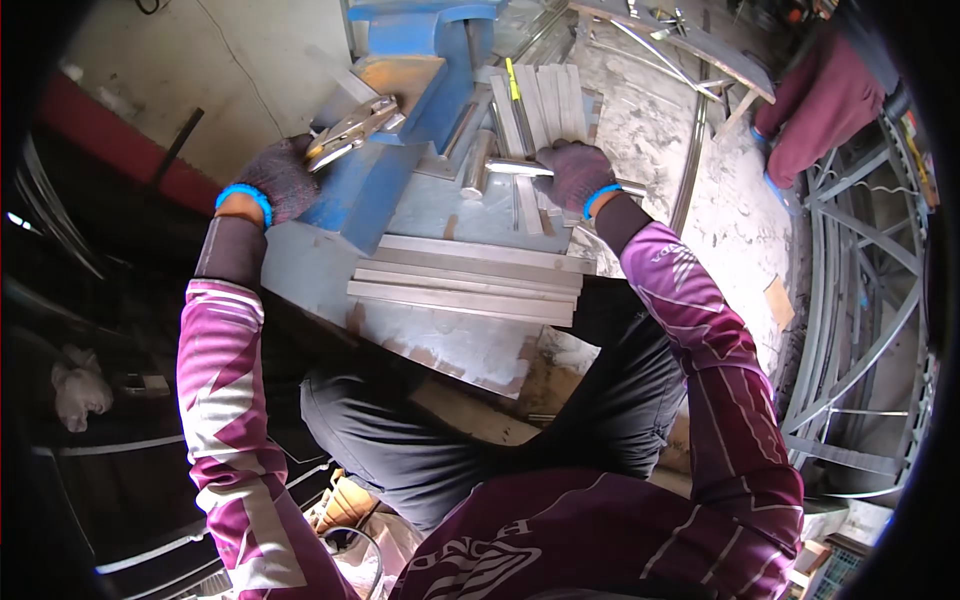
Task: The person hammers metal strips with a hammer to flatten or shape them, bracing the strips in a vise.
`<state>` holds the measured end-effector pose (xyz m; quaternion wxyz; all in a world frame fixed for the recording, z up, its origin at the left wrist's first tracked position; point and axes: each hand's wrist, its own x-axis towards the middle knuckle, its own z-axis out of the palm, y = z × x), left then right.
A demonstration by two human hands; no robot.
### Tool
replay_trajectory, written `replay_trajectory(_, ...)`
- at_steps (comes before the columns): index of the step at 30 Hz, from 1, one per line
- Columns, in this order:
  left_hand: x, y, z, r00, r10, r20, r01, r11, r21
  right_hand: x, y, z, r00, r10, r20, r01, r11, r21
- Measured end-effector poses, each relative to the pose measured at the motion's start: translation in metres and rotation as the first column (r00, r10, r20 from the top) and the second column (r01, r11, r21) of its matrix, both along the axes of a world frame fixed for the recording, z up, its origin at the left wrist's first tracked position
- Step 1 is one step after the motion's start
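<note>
My gloved left hand [283, 178] is closed around locking pliers [357, 128], whose jaws point up and right over a blue steel block [365, 190] with a rusty orange top. My right hand [577, 176], also gloved, grips a hammer [520, 168] by its metal handle. The hammer's cylindrical head [478, 165] is to the left of that hand, over the metal sheet [430, 345]. Beneath and behind the handle lie several flat grey metal strips [555, 105], with a yellow-green marker [513, 78] on them. Nearer my body, more flat bars [465, 280] lie side by side.
Dark-trousered legs [400, 430] are folded at the near side of the sheet. A metal framework [850, 300] stands along the right. At upper right, another person's maroon-clothed leg [825, 100] shows beside a low wooden bench [715, 55]. Long rods [692, 150] lie on the floor.
</note>
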<state>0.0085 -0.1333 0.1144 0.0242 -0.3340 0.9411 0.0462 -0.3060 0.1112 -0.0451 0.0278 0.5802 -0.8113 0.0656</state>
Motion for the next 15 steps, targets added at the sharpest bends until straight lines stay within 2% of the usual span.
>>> replay_trajectory(3, -0.001, 0.009, 0.008, 0.998, 0.002, -0.058, -0.002, 1.000, -0.008, 0.008, -0.013, 0.000, 0.999, -0.038, -0.040, 0.040, 0.998, 0.055)
replay_trajectory(5, -0.002, 0.009, 0.009, 0.999, 0.020, -0.027, -0.022, 0.998, -0.059, 0.015, -0.014, 0.006, 0.997, -0.054, -0.047, 0.056, 0.998, 0.035)
replay_trajectory(9, -0.005, 0.016, 0.016, 0.998, 0.054, -0.031, -0.055, 0.998, -0.035, 0.034, -0.009, 0.037, 0.987, -0.163, 0.010, 0.161, 0.981, 0.111)
replay_trajectory(12, -0.004, 0.018, 0.021, 0.997, 0.078, 0.001, -0.078, 0.996, -0.036, 0.025, 0.002, 0.046, 0.948, -0.119, 0.296, 0.138, 0.989, -0.044)
replay_trajectory(13, -0.004, 0.014, 0.016, 0.996, 0.087, -0.001, -0.087, 0.996, -0.019, 0.026, 0.007, 0.053, 0.950, -0.115, 0.291, 0.129, 0.991, -0.028)
replay_trajectory(15, -0.004, 0.004, 0.009, 0.998, 0.064, 0.004, -0.064, 0.995, -0.074, 0.024, 0.015, 0.077, 0.871, 0.057, 0.488, 0.088, 0.959, -0.269)
